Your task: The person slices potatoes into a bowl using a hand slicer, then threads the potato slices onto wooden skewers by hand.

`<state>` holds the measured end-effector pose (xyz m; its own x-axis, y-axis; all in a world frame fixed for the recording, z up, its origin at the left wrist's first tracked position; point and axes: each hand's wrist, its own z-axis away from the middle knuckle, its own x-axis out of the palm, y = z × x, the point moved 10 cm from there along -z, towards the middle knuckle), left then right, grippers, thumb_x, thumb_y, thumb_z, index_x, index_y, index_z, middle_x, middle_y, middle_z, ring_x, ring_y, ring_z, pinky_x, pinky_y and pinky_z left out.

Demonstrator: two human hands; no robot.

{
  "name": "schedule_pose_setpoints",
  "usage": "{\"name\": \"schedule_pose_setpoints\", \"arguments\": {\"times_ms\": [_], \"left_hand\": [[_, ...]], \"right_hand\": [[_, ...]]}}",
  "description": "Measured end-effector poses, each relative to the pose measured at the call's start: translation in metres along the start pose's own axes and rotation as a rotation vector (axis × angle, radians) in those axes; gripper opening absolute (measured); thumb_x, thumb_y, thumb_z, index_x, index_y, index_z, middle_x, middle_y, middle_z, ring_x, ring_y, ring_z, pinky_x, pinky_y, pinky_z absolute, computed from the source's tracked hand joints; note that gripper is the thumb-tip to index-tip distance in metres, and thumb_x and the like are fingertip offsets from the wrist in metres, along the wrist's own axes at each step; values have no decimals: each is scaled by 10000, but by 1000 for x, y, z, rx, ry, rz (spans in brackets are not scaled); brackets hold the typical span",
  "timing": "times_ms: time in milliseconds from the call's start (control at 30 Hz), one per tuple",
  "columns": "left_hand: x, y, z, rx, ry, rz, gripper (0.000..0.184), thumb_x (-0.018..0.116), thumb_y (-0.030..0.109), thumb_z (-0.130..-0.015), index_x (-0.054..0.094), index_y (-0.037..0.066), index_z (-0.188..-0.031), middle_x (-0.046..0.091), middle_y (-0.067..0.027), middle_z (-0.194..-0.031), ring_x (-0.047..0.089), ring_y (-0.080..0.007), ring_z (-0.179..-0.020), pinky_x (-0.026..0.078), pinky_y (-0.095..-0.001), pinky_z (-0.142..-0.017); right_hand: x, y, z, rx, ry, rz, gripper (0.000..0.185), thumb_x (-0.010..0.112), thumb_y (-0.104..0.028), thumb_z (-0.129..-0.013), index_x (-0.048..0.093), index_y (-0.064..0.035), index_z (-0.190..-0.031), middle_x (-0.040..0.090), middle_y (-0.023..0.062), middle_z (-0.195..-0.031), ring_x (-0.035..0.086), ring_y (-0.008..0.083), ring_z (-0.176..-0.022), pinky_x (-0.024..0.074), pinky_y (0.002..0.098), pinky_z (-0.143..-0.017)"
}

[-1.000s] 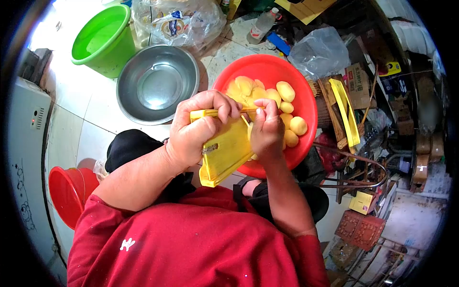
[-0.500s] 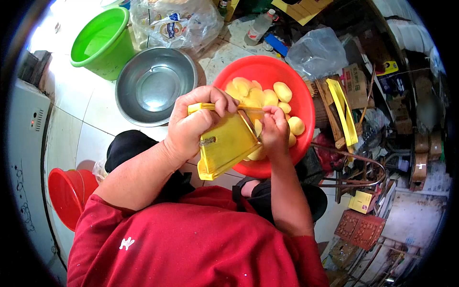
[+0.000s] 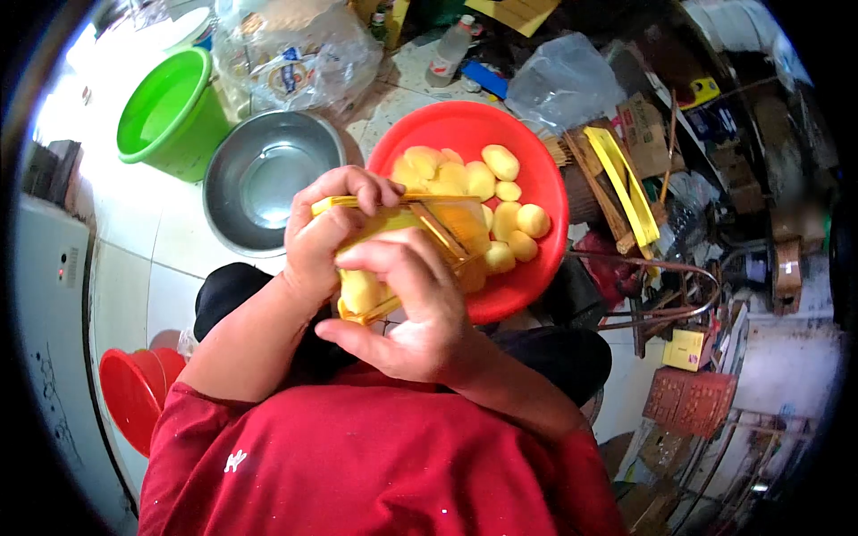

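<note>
A yellow slicer (image 3: 438, 234) with a blade slot across it is tilted over the red basin (image 3: 556, 241). My left hand (image 3: 313, 232) is wrapped round the slicer's near-left end. Across the slicer's face lies my right hand (image 3: 416, 295), its thumb and fingers curved about a peeled potato (image 3: 360, 290) at the slicer's lower left end. Fingers partly cover this potato. Several peeled yellow potatoes (image 3: 500, 163) lie in the basin, with paler, flatter pieces heaped near the slicer. The slicer hides part of the heap.
Left of the red basin stands a grey metal bowl (image 3: 268, 179), with a green bucket (image 3: 174, 116) behind it. A red bucket (image 3: 143, 393) is at the lower left. Plastic bags (image 3: 567, 85), a bottle (image 3: 450, 52), a yellow plastic frame (image 3: 626, 192) and clutter surround the right side.
My right hand has moved left from the slicer's far right end to its lower left end, where a potato now shows. My left hand keeps its hold. The whole view has shifted slightly.
</note>
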<state>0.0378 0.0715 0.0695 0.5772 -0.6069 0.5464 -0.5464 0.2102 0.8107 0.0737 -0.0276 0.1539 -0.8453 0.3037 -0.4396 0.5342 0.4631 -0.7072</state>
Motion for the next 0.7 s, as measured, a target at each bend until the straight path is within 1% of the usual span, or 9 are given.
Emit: {"name": "schedule_pose_setpoints", "arguments": {"times_ms": [167, 333, 367, 433, 467, 533, 600, 667, 700], "left_hand": [[2, 0, -1, -3, -24, -36, 178, 464, 144, -657, 517, 16, -769, 578, -138, -879, 526, -271, -989, 395, -374, -948], [-11, -8, -5, -12, 3, 104, 198, 453, 166, -663, 513, 25, -787, 592, -137, -927, 536, -271, -1024, 398, -386, -960], [-11, -8, -6, -21, 6, 62, 263, 517, 299, -718, 509, 47, -796, 583, -122, -917, 529, -284, -1041, 391, -400, -966], [-14, -10, -7, -38, 5, 34, 409, 590, 470, -777, 508, 70, -812, 576, -109, -908, 518, -296, -1065, 382, -414, -974], [-13, -10, -7, -40, 5, 37, 409, 590, 470, -777, 508, 70, -812, 576, -109, -908, 518, -296, -1065, 382, -414, -974], [-11, -10, -6, -60, 26, 36, 394, 597, 455, -774, 509, 72, -807, 578, -106, -910, 516, -290, -1066, 380, -412, -975], [-8, -9, -6, -66, 11, 36, 394, 603, 455, -770, 511, 74, -807, 579, -104, -912, 515, -285, -1065, 379, -409, -975], [-5, -10, -5, -71, -4, 32, 395, 610, 456, -766, 514, 75, -807, 580, -102, -914, 515, -281, -1064, 378, -407, -976], [-3, -9, -5, -57, -27, 30, 397, 611, 459, -765, 517, 75, -806, 578, -100, -914, 514, -277, -1063, 377, -405, -976]], "right_hand": [[-4, -9, 1, -63, 71, -4, 234, 711, -5, -690, 605, -60, -891, 585, 81, -860, 582, 232, -802, 481, 319, -724], [-54, 17, 13, 89, 109, 111, 148, 633, 2, -744, 590, -49, -876, 606, 109, -835, 610, 275, -784, 497, 359, -710], [-71, 27, 24, 121, 111, 214, 173, 657, 15, -732, 607, -46, -886, 614, 83, -859, 618, 214, -808, 496, 304, -735], [-117, 52, 56, 314, 169, 393, 131, 636, -23, -757, 622, -55, -883, 625, 103, -838, 629, 256, -805, 508, 348, -729], [-147, 68, 82, 489, 235, 463, 145, 650, -40, -757, 627, -57, -899, 631, 104, -851, 631, 262, -817, 509, 356, -737], [-207, 73, 124, 535, 282, 786, 126, 659, -54, -761, 637, -54, -885, 643, 110, -871, 629, 258, -835, 505, 358, -744], [-263, 74, 184, 616, 353, 888, 109, 634, -65, -782, 631, -50, -890, 638, 115, -836, 627, 279, -798, 499, 365, -733], [-306, 84, 257, 1056, 190, 1135, 124, 610, -107, -799, 618, -51, -909, 640, 155, -862, 622, 345, -818, 491, 397, -746], [-326, 95, 306, 1314, -6, 1266, 152, 623, -130, -785, 637, -58, -918, 650, 170, -900, 622, 364, -863, 492, 428, -775]]}}
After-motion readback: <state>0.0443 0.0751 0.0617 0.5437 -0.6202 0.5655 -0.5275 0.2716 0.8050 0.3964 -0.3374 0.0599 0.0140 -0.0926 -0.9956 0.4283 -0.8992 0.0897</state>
